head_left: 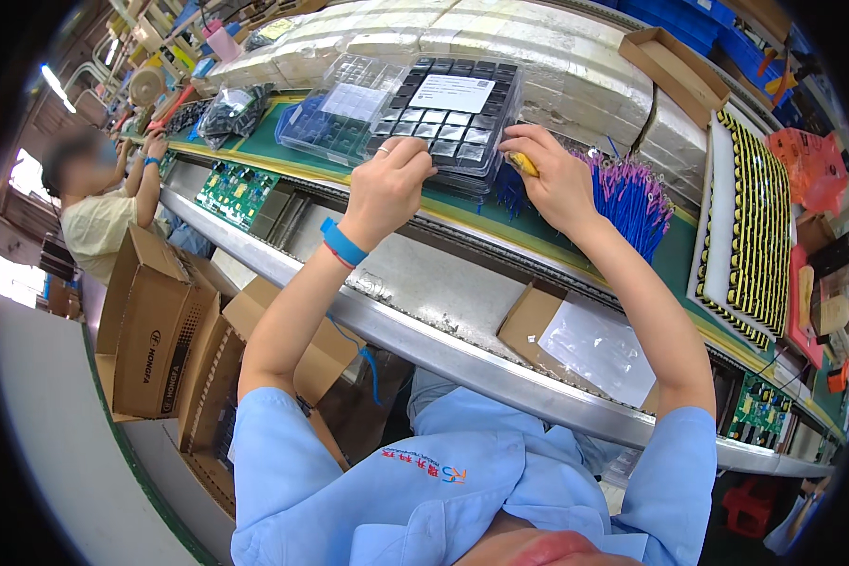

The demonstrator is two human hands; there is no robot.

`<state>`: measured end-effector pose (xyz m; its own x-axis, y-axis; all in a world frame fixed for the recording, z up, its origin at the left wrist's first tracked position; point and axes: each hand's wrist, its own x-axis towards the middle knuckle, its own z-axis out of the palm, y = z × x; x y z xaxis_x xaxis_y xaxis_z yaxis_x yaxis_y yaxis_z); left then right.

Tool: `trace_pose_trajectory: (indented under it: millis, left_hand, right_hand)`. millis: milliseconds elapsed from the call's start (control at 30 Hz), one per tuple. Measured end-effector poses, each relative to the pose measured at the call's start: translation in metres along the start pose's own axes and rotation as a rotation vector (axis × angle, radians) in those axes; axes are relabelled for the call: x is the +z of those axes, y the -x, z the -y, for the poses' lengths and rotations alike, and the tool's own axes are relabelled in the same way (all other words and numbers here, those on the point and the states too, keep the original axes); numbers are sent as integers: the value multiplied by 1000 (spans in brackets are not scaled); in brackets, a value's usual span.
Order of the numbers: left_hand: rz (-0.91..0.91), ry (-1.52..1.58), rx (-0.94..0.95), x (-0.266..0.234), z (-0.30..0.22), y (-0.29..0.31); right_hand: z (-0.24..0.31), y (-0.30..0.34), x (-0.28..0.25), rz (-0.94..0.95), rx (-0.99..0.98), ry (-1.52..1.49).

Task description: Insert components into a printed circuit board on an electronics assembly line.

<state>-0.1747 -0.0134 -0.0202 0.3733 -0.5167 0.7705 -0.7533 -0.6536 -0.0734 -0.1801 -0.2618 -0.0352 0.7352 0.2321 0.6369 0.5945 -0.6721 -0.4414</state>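
Observation:
A stack of clear plastic trays [486, 162] with rows of black block-shaped parts [431, 117] and a white label [453, 93] on top lies in front of me. My left hand [387, 189] pinches at its near left edge, fingers curled together. At its near right corner is my right hand [555, 179], closed round a small yellow tool [522, 164] whose far end is hidden. Behind my right hand lies a bundle of blue wires [623, 212] with pinkish ends and metal lugs. An open clear tray [335, 106] sits left of the stack.
Green circuit boards [236, 196] ride the metal conveyor rail to the left. A board of yellow-and-black parts [762, 226] stands at right. Cardboard boxes [151, 330] fill the lower left. Beyond them another person [99, 203] works. A clear bag [594, 344] lies below the rail.

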Motion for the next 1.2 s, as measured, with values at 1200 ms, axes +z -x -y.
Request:
trace_pose_trajectory:
  millis: [1200]
  left_hand:
    - [-424, 945, -1112, -27, 126, 51]
  right_hand:
    - [15, -6, -81, 289, 571, -567]
